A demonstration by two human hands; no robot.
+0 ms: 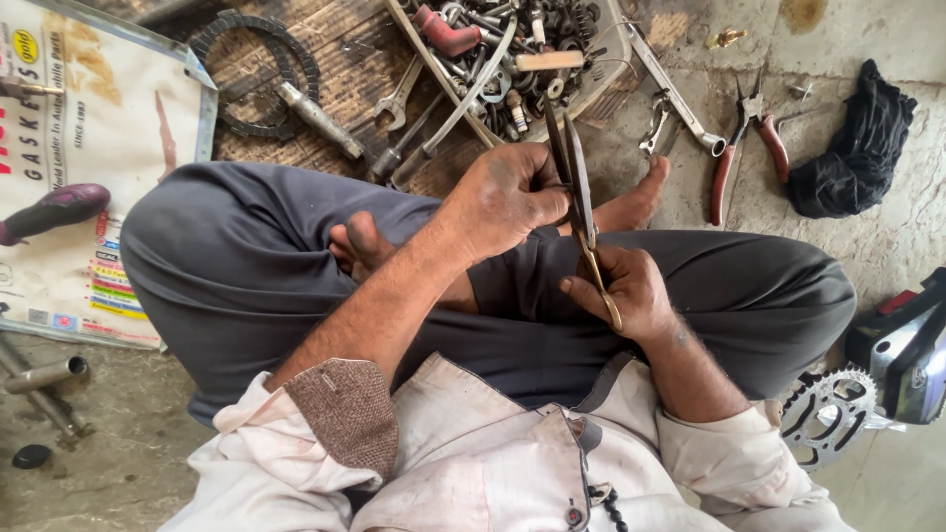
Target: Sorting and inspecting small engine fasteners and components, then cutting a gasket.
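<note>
I sit cross-legged in grey trousers (246,266) on the floor. A large pair of scissors (577,187) with dark blades and brass-coloured handles stands over my lap, blades pointing away from me. My left hand (503,202) is closed around the blades near the pivot, the thumb pressed on the metal. My right hand (631,296) grips the brass handle end lower down. Whether anything lies between the blades is hidden by my fingers.
A tray (619,61) heaped with bolts, spanners and metal parts lies ahead. Red-handled pliers (731,163) and a black cloth (852,138) are at the right, a toothed sprocket (828,414) by my right knee. A printed sheet (89,148) and a chain ring (261,69) lie left.
</note>
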